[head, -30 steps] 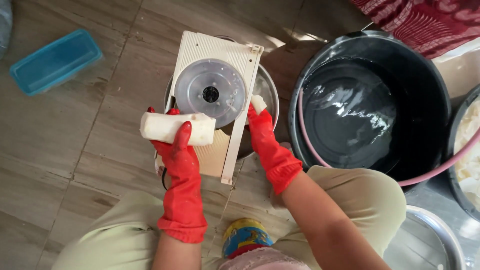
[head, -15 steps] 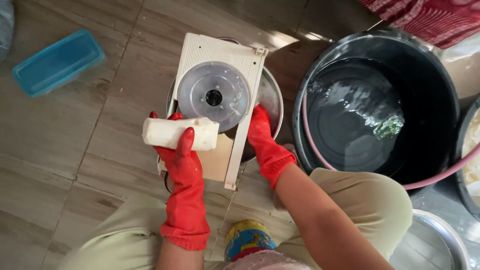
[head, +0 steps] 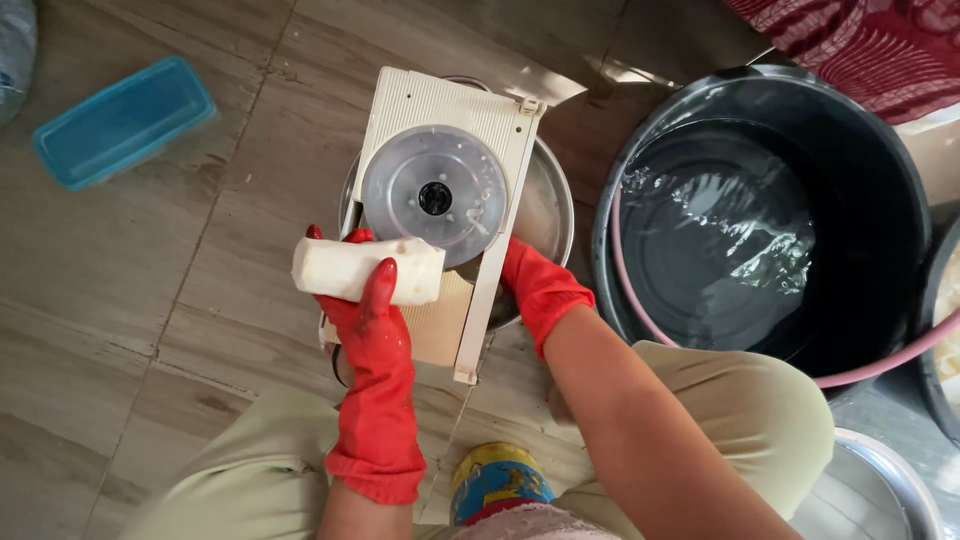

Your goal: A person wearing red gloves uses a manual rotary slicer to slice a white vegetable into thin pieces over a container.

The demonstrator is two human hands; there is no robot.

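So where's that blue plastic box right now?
The blue plastic box lies on the tiled floor at the upper left of the head view, apart from the slicer and both hands.

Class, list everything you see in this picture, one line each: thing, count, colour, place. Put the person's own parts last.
White peeled root piece: one, white, held in front of the slicer.
Slicer board: one, cream with a round metal blade disc, lying across the metal bowl.
Metal bowl: one, silver, under the slicer.
Black tub: one, holding water, at right.
Pink hose: one, along the tub's inner wall.
Blue box: one, on the floor, upper left.
Red patterned cloth: one, top right.
Metal basin: one, silver, bottom right.
Left hand: red glove, gripping the root.
Right hand: red glove, beside the slicer over the bowl.
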